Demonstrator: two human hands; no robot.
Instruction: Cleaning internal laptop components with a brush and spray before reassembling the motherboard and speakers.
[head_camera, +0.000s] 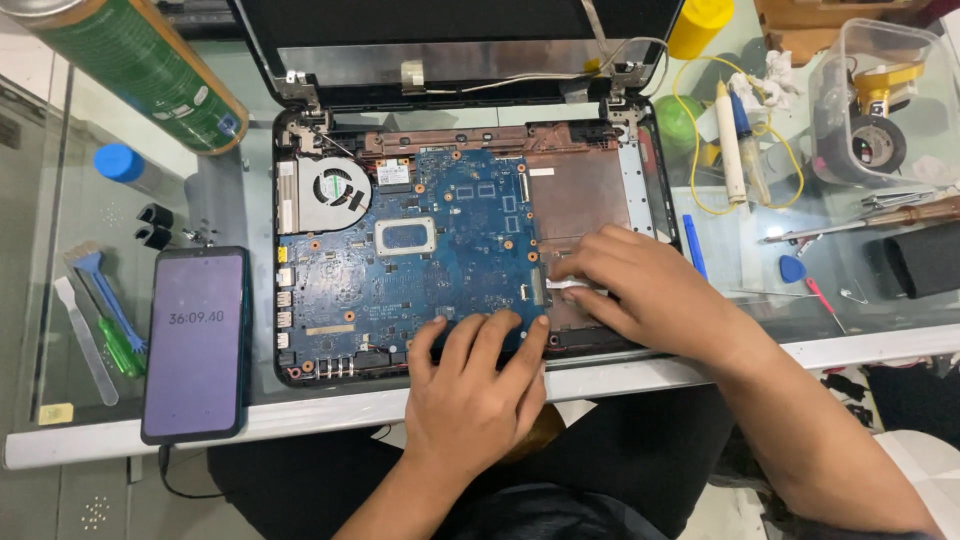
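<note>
- left hand (470, 385) is pressing flat, grip open, on the blue motherboard (420, 250) at 6 o'clock, steadying it.
- right hand (640, 290) is pinching a white ribbon cable (572, 285) at the board's 3 o'clock edge, aligning it.

A dark phone (195, 343) lies left on the glass table (120, 215), beside blue pry tools (100, 290). A green spray can (140, 65) stands behind.

Head camera, looking steeply down, close over laptop (450, 250) on desk (700, 370).

One laptop (460, 250) – one phone (195, 345) – one fan (335, 188) – two hands (470, 390) (650, 290).
</note>
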